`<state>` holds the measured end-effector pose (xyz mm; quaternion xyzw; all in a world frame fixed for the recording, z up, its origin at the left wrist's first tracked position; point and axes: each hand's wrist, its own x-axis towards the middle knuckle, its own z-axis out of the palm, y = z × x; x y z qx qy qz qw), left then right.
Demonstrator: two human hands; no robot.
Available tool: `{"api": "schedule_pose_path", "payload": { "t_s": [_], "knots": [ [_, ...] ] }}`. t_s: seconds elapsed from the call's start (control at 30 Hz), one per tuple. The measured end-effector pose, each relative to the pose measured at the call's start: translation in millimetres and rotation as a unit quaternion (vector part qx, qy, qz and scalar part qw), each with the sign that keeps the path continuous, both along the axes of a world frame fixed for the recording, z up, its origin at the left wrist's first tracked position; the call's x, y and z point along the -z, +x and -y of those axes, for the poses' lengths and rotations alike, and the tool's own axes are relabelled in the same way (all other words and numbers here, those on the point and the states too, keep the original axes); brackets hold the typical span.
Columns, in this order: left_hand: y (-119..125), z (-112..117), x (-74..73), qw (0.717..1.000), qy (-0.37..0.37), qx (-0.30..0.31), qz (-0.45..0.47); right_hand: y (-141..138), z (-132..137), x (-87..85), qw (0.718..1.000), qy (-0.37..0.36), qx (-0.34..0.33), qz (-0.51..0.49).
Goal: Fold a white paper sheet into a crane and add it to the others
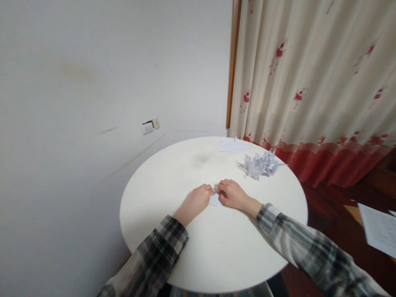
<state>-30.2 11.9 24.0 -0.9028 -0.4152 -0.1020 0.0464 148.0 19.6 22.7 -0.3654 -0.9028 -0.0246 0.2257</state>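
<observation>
A small piece of white paper point(215, 201) lies on the round white table point(173, 177), mostly hidden under my hands. My left hand point(195, 202) rests on the table with fingers curled, its fingertips pinching the paper's left edge. My right hand point(233, 194) sits beside it, fingers bent, pressing on the paper's right part. The two hands touch at the fingertips. Both sleeves are plaid.
A pile of folded white paper figures point(261, 164) lies at the table's far right. Flat white sheets point(230, 145) lie near the far edge. A cream curtain with red flowers point(309, 82) hangs at the right. Printed paper point(379, 229) lies at the right. A wall socket point(150, 126) is on the white wall.
</observation>
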Motion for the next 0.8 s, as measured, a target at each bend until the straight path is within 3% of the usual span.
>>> {"api": "schedule_pose_path", "payload": {
  "t_s": [0.23, 0.53, 0.8],
  "knots": [
    [4.4, 10.1, -3.5, 0.999, 0.018, -0.03, -0.037, -3.7, 3.1, -4.2, 0.998, 0.012, 0.037, 0.051],
    [2.5, -3.1, 16.0, 0.997, 0.071, -0.04, -0.006, -2.5, 2.1, -3.0, 0.995, -0.001, 0.08, 0.057],
    [-3.6, -13.3, 24.8, 0.993, 0.101, -0.054, -0.014, -0.5, 1.1, 2.1, 0.996, -0.032, 0.068, 0.043]
  ]
}}
